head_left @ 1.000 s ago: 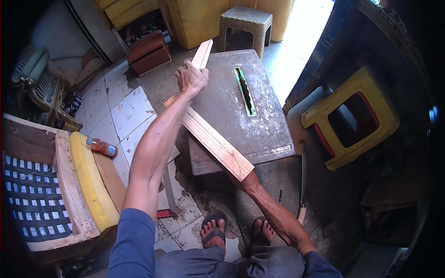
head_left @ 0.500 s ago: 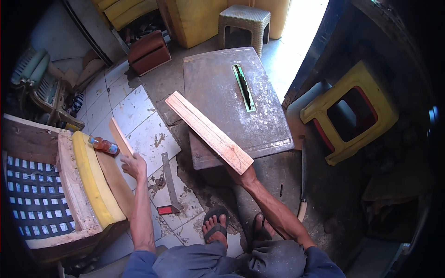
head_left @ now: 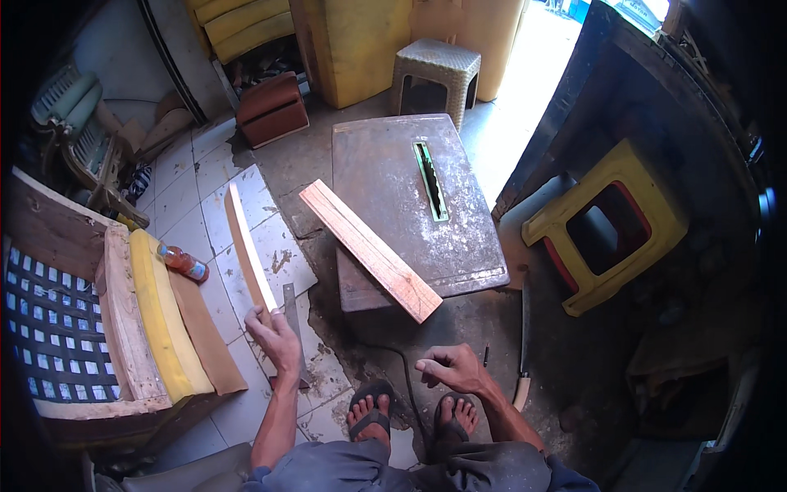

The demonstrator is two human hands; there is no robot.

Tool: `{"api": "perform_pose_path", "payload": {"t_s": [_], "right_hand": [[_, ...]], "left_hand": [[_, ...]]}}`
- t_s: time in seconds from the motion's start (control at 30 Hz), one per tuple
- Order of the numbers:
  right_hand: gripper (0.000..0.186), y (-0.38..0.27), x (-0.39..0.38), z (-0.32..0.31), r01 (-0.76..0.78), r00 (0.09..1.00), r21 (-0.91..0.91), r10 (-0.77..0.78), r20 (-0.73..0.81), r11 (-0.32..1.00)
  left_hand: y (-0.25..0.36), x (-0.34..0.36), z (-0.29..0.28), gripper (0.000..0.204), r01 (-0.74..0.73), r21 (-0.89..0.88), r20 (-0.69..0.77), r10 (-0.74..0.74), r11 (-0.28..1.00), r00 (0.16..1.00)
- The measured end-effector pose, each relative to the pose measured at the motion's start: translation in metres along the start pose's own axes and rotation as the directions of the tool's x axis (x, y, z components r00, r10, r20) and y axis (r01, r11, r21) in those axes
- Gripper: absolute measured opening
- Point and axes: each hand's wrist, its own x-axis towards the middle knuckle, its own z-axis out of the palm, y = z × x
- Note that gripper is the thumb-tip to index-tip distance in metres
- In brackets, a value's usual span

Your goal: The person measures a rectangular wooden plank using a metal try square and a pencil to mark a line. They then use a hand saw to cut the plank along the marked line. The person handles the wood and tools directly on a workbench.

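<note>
My left hand [head_left: 277,334] grips the near end of a thin, slightly curved wooden strip [head_left: 248,246], which points away from me over the white tiles. A thick wooden plank [head_left: 373,250] lies at a slant across the left part of a worn metal saw table [head_left: 467,254], its near end sticking out past the edge. Just below that end, my right hand [head_left: 455,368] is apart from the plank, fingers loosely curled with nothing visible in them. A dark toothed blade [head_left: 432,182] shows in the table's green-edged slot.
A try square [head_left: 297,340] lies on the tiles behind my left forearm. At left is a wooden seat frame [head_left: 123,312] with yellow foam and a bottle [head_left: 183,263] beside it. A long knife [head_left: 524,348] and a yellow stool [head_left: 611,230] on its side are at right.
My right hand has let go of the plank and drawn back toward me. The plank now rests on the table. My left hand has moved nearer and rightward with the strip.
</note>
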Motion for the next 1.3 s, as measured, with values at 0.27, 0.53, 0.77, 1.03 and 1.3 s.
{"api": "perform_pose_path", "payload": {"t_s": [0.27,0.53,0.77,1.03,1.3], "right_hand": [[0.081,-0.101,-0.011,-0.029,0.453,0.746,-0.02,-0.391,-0.539,0.891],[0.086,-0.082,-0.021,-0.117,-0.451,0.739,-0.721,-0.233,-0.632,0.526],[0.081,-0.117,-0.099,-0.128,-0.405,0.829,-0.775,-0.162,-0.535,0.486],[0.088,0.05,-0.187,-0.098,-0.498,0.488,-0.197,0.085,-0.869,0.844],[0.095,0.203,-0.213,-0.027,-0.727,0.226,0.119,0.399,-0.888,0.676]], "left_hand": [[0.207,-0.115,-0.001,0.068,-0.169,-0.808,0.41,0.745,0.564,0.526],[0.199,-0.124,0.005,0.036,-0.12,-0.614,0.689,0.604,0.78,0.401],[0.172,-0.077,0.007,0.045,-0.309,-0.43,0.592,0.523,0.848,0.613],[0.159,0.0,0.066,0.096,-0.586,-0.197,0.695,0.533,0.786,0.482],[0.163,0.045,0.142,0.074,-0.563,-0.31,0.647,0.604,0.766,0.465]]}}
